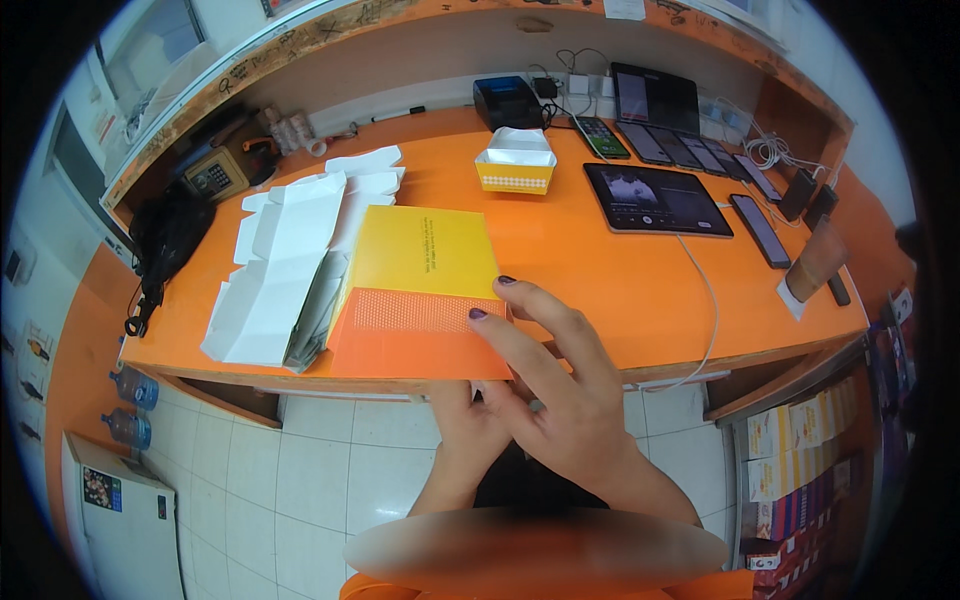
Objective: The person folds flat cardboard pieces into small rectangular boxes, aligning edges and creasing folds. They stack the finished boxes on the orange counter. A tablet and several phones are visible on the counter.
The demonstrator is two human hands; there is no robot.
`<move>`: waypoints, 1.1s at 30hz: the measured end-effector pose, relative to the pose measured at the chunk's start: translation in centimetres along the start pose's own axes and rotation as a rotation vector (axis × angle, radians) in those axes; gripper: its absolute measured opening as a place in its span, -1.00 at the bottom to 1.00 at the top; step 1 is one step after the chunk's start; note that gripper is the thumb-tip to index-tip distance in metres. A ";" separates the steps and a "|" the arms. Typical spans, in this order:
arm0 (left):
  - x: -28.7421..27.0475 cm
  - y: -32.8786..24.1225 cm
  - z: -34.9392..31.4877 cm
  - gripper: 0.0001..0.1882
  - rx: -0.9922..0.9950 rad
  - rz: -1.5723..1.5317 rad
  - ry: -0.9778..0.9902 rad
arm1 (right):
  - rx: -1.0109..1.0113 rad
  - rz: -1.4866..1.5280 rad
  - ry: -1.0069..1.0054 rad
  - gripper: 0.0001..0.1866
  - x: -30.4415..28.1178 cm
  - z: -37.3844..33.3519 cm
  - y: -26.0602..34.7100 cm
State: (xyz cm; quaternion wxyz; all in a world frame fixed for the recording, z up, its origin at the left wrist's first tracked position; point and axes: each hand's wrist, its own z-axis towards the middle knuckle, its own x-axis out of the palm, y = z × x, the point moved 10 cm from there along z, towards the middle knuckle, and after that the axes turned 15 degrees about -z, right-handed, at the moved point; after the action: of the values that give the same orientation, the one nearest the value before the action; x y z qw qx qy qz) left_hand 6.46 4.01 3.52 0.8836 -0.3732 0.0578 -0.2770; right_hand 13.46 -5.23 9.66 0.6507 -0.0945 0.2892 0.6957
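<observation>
A partly folded carton (425,250), yellow on one panel and orange with a pale dotted pattern on the near panel, spans the table's front edge. My right hand (575,385) is closed on its near right corner, two dark-nailed fingers laid over the printed face and the thumb low by the edge. Just under the near edge is my left hand (468,440), against the carton, its fingers mostly hidden. To the left lies a pile of carton blanks (290,255), white side up. Farther back stands a small yellow box (515,178), open at the top and white inside.
A tablet (655,198) and several phones (760,230) with charging cables lie on the right of the orange table (560,270). A black printer-like device (507,102) stands at the back. A black bag (175,240) and a small safe (213,175) are at left.
</observation>
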 end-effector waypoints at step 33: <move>-0.2 2.1 0.3 -0.79 -0.362 -0.593 -0.083 | 0.043 0.190 0.075 -0.89 -1.8 1.2 -1.9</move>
State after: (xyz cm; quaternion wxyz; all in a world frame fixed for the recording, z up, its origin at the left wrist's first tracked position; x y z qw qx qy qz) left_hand 7.37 5.51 2.24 0.6860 -0.5351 -0.0409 -0.4913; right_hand 15.77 -6.16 11.02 0.5721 -0.0788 0.3359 0.7441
